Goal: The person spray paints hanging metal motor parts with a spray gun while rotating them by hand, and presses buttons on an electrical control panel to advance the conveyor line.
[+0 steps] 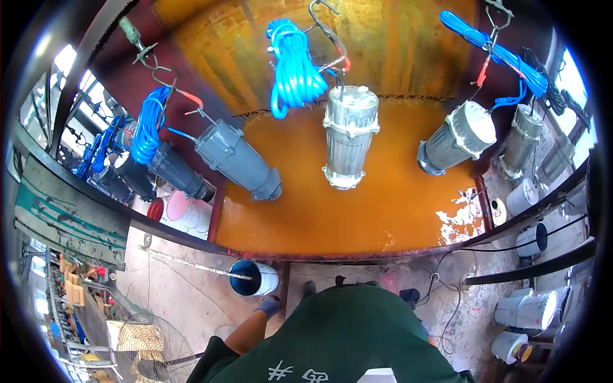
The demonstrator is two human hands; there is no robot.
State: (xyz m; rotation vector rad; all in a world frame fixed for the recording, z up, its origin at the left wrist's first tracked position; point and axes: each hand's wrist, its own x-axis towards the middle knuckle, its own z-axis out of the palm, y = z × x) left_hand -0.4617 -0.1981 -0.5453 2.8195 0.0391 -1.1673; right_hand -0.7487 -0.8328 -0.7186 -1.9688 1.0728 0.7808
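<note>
My left hand [269, 306], in a grey-blue glove, hangs low at my left side, just below a blue-lined bucket [262, 278] with a long rod standing in it. Its fingers are too small to read, and I see nothing held. Of my right side only a sliver of arm [431, 341] shows past my green shirt; the fingers are hidden. Ahead, a silver pump-like cylinder [350, 137] hangs upright over a tank of orange-brown liquid [306, 223]. A coiled blue cable [292, 70] hangs from its hook [329, 29]. Tilted grey cylinders hang left [237, 159] and right [456, 137].
More cylinders [175, 169] with blue cables hang farther left, and another [522, 140] far right. White buckets [536, 311] stand at the right. Black cable [450, 287] lies on the floor. At the lower left stands a wire fan guard [169, 335]. The tank's near rim [332, 257] runs before me.
</note>
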